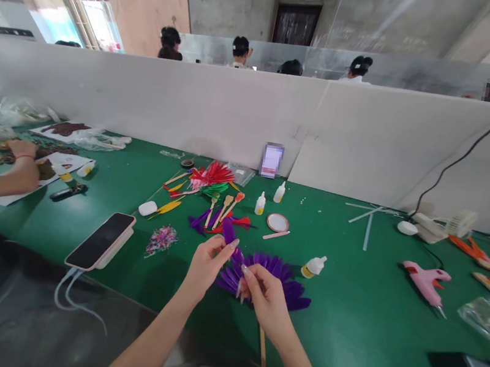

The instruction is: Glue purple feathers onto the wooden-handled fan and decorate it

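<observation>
A single purple feather (228,233) is pinched at its upper part between the thumb and fingers of my left hand (209,261). My right hand (261,291) has its thumb and fingers closed on the lower end of the same feather. Beneath and behind both hands, a fan of purple feathers (288,277) lies on the green table (359,313). From under the fan a wooden stick (263,354) points toward the table's front edge. To the right of the fan a glue bottle (313,267) stands tilted.
Red feathers (213,173), small white bottles (260,203) and a round dish (277,223) lie beyond my hands. A phone (101,240) with cables is at left, a pink glue gun (425,281) at right. Another person's arm (3,181) reaches in at far left.
</observation>
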`<state>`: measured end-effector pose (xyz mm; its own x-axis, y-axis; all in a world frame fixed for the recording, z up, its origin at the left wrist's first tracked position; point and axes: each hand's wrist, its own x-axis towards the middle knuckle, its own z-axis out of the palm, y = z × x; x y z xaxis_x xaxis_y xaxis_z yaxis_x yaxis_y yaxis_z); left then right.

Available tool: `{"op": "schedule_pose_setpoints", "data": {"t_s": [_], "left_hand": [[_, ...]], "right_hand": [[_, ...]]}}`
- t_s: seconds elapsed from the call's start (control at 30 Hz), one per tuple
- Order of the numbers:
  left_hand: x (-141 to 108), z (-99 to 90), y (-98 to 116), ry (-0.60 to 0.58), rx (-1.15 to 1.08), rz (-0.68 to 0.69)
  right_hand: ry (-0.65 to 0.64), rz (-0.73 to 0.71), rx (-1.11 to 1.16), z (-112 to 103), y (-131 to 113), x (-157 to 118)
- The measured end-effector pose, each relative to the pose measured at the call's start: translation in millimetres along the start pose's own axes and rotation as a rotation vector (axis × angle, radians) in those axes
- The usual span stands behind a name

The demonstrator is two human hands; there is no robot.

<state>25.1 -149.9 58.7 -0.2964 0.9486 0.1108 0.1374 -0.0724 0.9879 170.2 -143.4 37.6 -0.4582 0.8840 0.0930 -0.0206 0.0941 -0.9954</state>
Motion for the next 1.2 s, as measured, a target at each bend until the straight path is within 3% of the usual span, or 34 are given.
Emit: {"op": "schedule_pose_setpoints", "data": {"t_s": [0.2,0.5,0.73,0.9,1.0,1.2], "left_hand": [[-4.0,-0.1,-0.9,0.020,-0.043,-0.017],[-8.9,5.7,4.7,-0.010,-0.067,-0.046],[-13.2,12.0,4.6,-0.066,-0.367,-0.237],[-12.2,14.6,0.9,0.032,-0.584,-0.307],[-12.4,13.7,2.5,0.069,-0.574,-0.286],[-16.6,13.5,3.8,-0.053,-0.471,-0.297]], "right_hand": [[0.013,0.103,0.202,-1.6,-2.7,0.8],[-0.121,0.183,0.264,1.2,-4.6,3.7],[-0.079,0.117,0.249,2.6,-7.6,0.7],[-0.005,0.098,0.310,3.5,-6.5,-2.1],[-0.025,0.119,0.338,2.2,-3.9,-2.6],[-0.133,0.218,0.347,1.2,-7.6,0.2]]}}
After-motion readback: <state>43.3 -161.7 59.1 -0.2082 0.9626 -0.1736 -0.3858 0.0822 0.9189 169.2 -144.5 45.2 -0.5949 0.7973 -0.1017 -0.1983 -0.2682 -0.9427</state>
